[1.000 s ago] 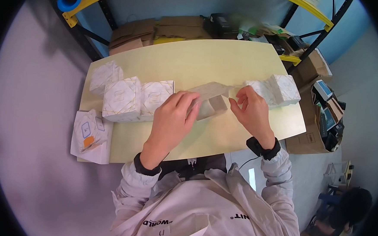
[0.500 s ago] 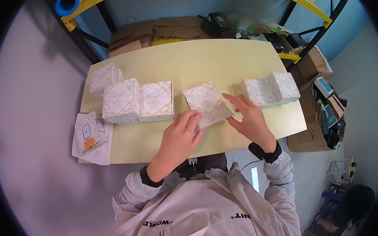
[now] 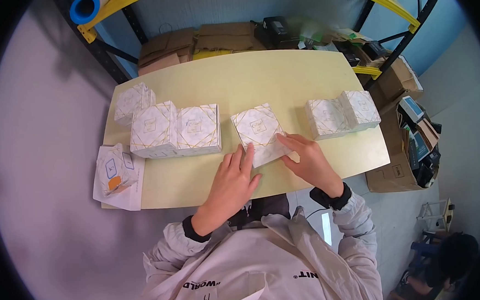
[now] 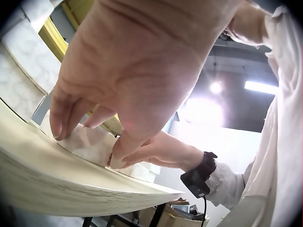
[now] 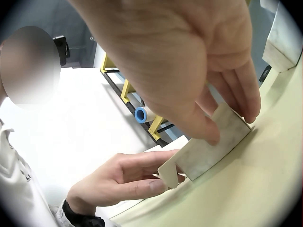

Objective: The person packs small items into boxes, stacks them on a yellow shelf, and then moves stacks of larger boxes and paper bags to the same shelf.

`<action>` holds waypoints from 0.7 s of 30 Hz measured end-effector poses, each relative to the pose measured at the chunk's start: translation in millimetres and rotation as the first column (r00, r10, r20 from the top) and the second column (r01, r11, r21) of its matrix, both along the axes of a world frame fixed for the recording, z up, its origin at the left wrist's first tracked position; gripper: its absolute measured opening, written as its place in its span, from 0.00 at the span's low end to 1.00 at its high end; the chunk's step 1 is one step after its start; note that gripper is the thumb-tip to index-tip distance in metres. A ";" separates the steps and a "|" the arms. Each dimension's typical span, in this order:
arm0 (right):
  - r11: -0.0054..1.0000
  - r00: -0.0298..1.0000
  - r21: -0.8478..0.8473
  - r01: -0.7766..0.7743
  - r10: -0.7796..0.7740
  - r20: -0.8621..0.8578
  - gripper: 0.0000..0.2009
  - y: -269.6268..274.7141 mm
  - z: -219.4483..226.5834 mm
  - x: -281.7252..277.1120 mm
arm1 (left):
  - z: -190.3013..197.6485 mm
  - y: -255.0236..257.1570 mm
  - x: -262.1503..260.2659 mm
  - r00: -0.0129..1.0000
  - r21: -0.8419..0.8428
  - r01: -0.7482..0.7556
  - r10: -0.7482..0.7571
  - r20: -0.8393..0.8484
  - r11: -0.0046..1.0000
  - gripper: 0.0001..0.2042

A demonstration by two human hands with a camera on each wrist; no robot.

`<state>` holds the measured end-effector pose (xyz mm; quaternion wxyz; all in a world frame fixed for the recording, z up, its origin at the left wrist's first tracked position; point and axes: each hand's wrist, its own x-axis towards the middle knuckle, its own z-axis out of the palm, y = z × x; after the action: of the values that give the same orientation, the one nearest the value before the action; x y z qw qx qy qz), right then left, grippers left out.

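In the head view, a white marble-patterned cardboard box [image 3: 258, 128] with gold lines sits slightly turned on the table. My left hand [image 3: 231, 178] is at its near left corner, fingertips touching the edge and the thumb standing apart. The right hand [image 3: 311, 159] holds the box from its right side. In the right wrist view, the right thumb [image 5: 208, 132] lies against the marbled side wall [image 5: 208, 151], with the other fingers on the far side. A loose flap [image 5: 169, 172] sticks out from the box's end, beside the left hand [image 5: 123, 179].
Similar boxes stand left [image 3: 153, 128] and right [image 3: 326, 117] on the table [image 3: 279, 76]. At the table's left edge, a wrapped box [image 3: 114, 166] lies on a white sheet. A filled carton [image 3: 395, 171] stands right of the table, and a person [image 3: 450, 263] is at lower right.
The box's raised lid panel has come down over the opening, and its front flap has folded down at the near side. Both hands have moved toward me and lower on the box.
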<state>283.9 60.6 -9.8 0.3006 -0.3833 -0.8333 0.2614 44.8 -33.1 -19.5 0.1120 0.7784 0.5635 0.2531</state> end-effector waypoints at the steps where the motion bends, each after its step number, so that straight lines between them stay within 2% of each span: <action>1: 1.000 1.000 0.003 0.001 -0.001 -0.001 0.27 0.0 -0.8 0.3 | -0.8 0.1 1.3 1.000 0.010 -0.007 0.008 -0.008 1.000 0.37; 7: 1.000 0.999 -0.011 -0.010 0.009 -0.038 0.24 -2.4 0.8 -1.7 | 0.0 1.2 0.8 1.000 0.014 -0.028 0.028 -0.004 1.000 0.38; 12: 0.995 0.993 0.033 0.092 -0.089 -0.081 0.21 -8.1 3.7 -8.2 | 3.8 2.5 1.1 0.998 0.036 -0.053 0.051 0.036 0.998 0.37; 15: 0.985 0.981 0.041 0.169 -0.164 -0.106 0.19 -13.7 17.5 -13.8 | 11.4 4.0 2.2 0.997 0.079 -0.082 0.080 0.024 0.994 0.38; 17: 0.977 0.973 0.081 0.197 -0.185 -0.136 0.17 -14.8 20.9 -17.1 | 15.1 6.6 2.7 0.993 0.186 -0.112 0.114 -0.001 0.976 0.37; 21: 0.958 0.956 0.140 0.252 -0.224 -0.190 0.15 -14.7 27.4 -21.3 | 19.1 15.8 3.8 0.984 0.293 -0.166 0.178 -0.015 0.942 0.34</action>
<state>262.6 45.9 17.5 0.4311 -0.4312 -0.7704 0.1863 48.5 -17.2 -0.4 -0.0378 0.7392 0.5882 0.3259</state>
